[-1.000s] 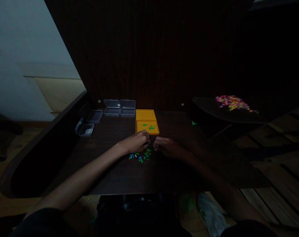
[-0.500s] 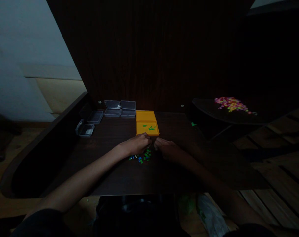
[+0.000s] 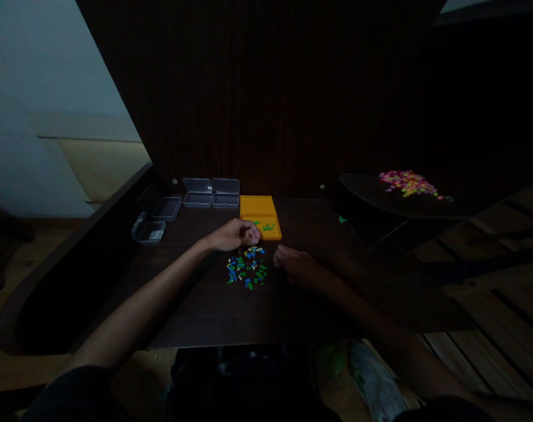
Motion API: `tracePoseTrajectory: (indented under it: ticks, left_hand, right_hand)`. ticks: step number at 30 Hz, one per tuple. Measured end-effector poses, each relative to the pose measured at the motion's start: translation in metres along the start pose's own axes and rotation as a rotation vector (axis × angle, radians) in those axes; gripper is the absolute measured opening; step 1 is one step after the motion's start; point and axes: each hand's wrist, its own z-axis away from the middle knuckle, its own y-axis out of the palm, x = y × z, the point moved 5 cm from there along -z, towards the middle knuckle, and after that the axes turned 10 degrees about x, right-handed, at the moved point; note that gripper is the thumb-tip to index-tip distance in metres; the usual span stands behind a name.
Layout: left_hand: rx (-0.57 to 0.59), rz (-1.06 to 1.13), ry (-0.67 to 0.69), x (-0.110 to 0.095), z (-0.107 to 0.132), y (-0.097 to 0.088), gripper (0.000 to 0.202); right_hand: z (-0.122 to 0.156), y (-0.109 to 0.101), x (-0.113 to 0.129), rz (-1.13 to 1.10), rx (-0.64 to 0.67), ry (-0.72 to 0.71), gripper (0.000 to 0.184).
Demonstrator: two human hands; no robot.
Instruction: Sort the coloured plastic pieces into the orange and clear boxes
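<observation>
My left hand (image 3: 236, 234) is at the near left corner of an open yellow box (image 3: 258, 205), its fingers reaching over the rim, loosely bent and a little apart. No piece shows in it. Small green pieces (image 3: 268, 227) lie inside the box. In front of it, a loose pile of small green, blue, white and yellow pieces (image 3: 242, 269) is spread over the dark desk. Just right of this pile, my right hand (image 3: 295, 264) rests low with its fingers curled together; whatever they may hold is hidden.
Several clear plastic cases stand open at the back left, among them a hinged case (image 3: 198, 199) and a nearer one (image 3: 152, 233). A heap of pink and yellow pieces (image 3: 410, 183) lies on a dark shelf at right. A raised side panel (image 3: 73, 252) bounds the left.
My left hand has moved up and left from the pile to the box's near left corner, and its fingers have loosened. More of the pile now shows. My right hand stays nearly in place.
</observation>
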Motion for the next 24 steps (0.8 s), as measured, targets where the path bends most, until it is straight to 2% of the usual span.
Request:
tracePoseTrajectory:
  ticks: [5, 9, 11, 18, 24]
  left_hand:
    - [0.111, -0.196, -0.015, -0.005, 0.010, 0.022, 0.018]
    - [0.097, -0.261, 0.022, -0.009, 0.014, 0.027, 0.016]
    - [0.062, -0.194, 0.026, -0.008, 0.014, 0.023, 0.017]
    - [-0.113, 0.262, 0.036, 0.002, 0.014, -0.001, 0.026]
    - [-0.213, 0.414, 0.057, 0.010, 0.014, -0.009, 0.032]
  right_hand:
    - [0.002, 0.001, 0.002, 0.066, -0.010, 0.004, 0.019]
    - [0.003, 0.001, 0.005, 0.111, -0.030, 0.018, 0.012]
    - [0.004, 0.001, 0.007, 0.122, -0.037, 0.020, 0.013]
    - [0.004, 0.004, 0.007, 0.100, -0.016, 0.026, 0.022]
    - [0.004, 0.003, 0.008, 0.090, -0.007, 0.034, 0.029]
